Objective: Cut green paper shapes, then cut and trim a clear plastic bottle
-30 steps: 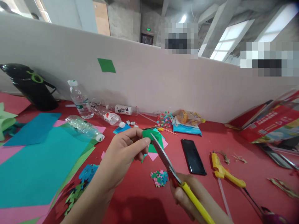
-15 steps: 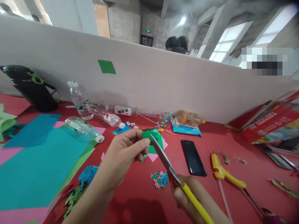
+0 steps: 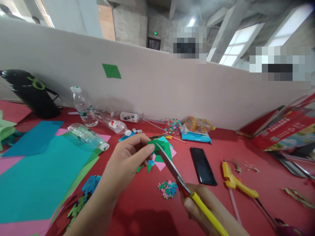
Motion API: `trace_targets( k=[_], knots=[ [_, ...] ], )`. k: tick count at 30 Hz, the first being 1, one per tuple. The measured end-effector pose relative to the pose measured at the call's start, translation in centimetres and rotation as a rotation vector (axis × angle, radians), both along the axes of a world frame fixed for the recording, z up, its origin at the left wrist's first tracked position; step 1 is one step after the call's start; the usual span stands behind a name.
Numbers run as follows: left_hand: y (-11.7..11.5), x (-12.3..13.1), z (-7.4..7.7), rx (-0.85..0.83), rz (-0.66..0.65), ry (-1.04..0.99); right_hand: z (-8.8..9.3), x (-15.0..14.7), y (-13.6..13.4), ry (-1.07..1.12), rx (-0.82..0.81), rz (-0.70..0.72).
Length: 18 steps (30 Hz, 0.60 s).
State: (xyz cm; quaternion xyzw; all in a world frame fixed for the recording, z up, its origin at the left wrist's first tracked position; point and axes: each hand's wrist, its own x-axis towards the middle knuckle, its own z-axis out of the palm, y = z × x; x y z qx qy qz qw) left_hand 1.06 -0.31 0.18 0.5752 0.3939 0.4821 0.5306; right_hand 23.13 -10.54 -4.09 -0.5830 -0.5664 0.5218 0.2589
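— Since a second ago, a small green offcut has turned up on the red table under the left hand; it wasn't lying there before. The scissors sit much where they were, blades closed or nearly so against the paper.

— So a snip just went through?

— That's my reading. The left hand pinches a small green paper piece between thumb and fingers, held up above the table, and the blade tip meets its right edge.

— And the right hand?

— Wrapped around the yellow scissor handles, low in the picture. Its fingers are mostly cut off by the bottom edge, so the exact grip is unclear.

— What else is hard to see?

— The shape being cut; the fingers hide most of the piece, and it blends into the green and pink paper squares behind. A heap of tiny coloured stars lies near the blades, a black phone just beyond.
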Motion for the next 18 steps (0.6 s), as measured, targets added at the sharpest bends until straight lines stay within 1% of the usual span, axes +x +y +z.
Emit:
trace_targets(
  k=[1, 3, 6, 8, 13, 18],
  knots=[
    [0.0, 0.1, -0.1, -0.014, -0.008, -0.014, -0.3, 0.1, -0.1, 0.014, 0.008, -0.028],
    [-0.1, 0.3, -0.2, -0.027, -0.013, -0.046, -0.6, 0.3, -0.3, 0.042, 0.030, -0.036],
    [-0.2, 0.7, -0.3, -0.031, -0.004, -0.082, -0.8, 0.6, -0.3, 0.058, 0.037, -0.015],
    [-0.3, 0.8, -0.2, -0.027, -0.003, -0.085, -0.7, 0.7, -0.1, 0.062, 0.017, 0.026],
    [-0.4, 0.4, 0.4, -0.002, -0.005, -0.018, -0.5, 0.9, 0.5, 0.065, 0.039, 0.128],
    [-0.3, -0.1, 0.5, 0.034, -0.007, 0.042, -0.2, 0.7, 0.9, 0.064, 0.068, 0.157]
  ],
)
